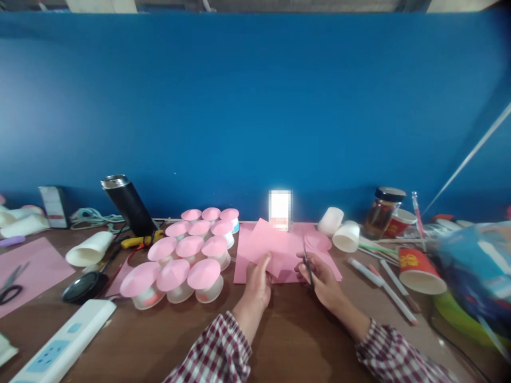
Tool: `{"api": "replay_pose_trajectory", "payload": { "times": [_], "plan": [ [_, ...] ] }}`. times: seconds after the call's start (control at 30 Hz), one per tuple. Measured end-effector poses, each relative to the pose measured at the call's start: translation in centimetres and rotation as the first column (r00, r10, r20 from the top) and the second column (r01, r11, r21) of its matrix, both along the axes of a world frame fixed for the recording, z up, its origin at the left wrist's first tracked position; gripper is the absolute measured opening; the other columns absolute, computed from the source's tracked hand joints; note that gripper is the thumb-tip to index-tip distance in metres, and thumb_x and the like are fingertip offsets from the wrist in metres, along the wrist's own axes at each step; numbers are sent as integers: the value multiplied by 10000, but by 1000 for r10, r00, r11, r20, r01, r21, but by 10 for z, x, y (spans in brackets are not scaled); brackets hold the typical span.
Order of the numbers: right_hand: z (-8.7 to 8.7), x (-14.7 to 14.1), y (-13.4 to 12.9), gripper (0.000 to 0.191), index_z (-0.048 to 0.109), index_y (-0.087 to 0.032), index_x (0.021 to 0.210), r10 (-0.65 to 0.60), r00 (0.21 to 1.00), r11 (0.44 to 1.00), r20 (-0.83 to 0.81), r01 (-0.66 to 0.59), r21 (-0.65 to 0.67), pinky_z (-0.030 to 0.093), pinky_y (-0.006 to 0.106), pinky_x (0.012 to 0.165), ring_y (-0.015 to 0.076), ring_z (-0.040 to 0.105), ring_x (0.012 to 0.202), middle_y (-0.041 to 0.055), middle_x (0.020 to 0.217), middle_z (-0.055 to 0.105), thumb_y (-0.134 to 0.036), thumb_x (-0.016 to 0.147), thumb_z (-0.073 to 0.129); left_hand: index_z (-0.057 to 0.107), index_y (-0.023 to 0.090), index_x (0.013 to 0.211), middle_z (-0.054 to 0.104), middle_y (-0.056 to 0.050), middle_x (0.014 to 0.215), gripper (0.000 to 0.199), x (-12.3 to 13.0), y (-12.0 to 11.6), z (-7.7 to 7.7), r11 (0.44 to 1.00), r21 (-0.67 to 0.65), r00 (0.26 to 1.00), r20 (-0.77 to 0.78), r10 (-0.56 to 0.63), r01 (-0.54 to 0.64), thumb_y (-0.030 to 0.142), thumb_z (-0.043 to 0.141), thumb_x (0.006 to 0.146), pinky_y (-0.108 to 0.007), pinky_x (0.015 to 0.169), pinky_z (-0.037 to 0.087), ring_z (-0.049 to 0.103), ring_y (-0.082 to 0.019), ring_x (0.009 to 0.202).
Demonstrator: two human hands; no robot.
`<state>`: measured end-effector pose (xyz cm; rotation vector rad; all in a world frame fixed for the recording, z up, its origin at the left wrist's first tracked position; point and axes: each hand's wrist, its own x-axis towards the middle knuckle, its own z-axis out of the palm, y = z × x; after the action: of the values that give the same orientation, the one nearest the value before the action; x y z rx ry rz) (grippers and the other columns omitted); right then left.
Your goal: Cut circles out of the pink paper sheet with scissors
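- In the head view, the left hand is pinching a piece of pink paper, with the thumb lying on top and the fingers curling beneath.
- The right hand is closing around a pair of scissors, whose blades are pointing away from the person; the blade tips are blurring into the pink behind them, so I cannot tell whether they are touching the paper.
- The pink paper is hovering or resting over larger pink sheets, which are lying on the brown table in front of the person.
- Pink discs are lying on the sheets, just beyond the right hand.
- To the left of the sheets, twelve cups with pink cone tops are standing in four rows of three.
- Near the right edge of the sheets, two white cups are sitting close together, and a dark-lidded jar is standing beyond them.
- Several pens are lying to the right of the right hand, beside a tipped red cup.
- Farther left, a black bottle is leaning, and a white power strip is lying nearer the person.
- A blue panel is rising behind everything.
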<state>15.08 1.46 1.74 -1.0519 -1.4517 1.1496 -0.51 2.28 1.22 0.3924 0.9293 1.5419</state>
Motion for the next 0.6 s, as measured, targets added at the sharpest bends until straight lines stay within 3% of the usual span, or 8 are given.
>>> {"api": "replay_pose_trajectory", "payload": {
  "times": [0.27,0.6],
  "plan": [
    [-7,-1,3,443,564,-187,1034,-85,989,983,-122,64,-170,401,225,461,143,568,566,8,687,596,-509,749,671,529,170,627,569,4,605,205,2,-4,7,999,40,999,34,-7,6,250,717,642,-273,584,431,538,-137,579],
    [-6,-4,3,438,581,-177,1032,-75,987,984,-144,50,-172,366,219,428,129,535,523,-8,648,568,-492,744,678,432,234,616,533,-4,627,284,0,-6,7,1000,-2,1000,-20,-14,14,305,704,654,-305,643,442,529,-171,618]
  ]
}}
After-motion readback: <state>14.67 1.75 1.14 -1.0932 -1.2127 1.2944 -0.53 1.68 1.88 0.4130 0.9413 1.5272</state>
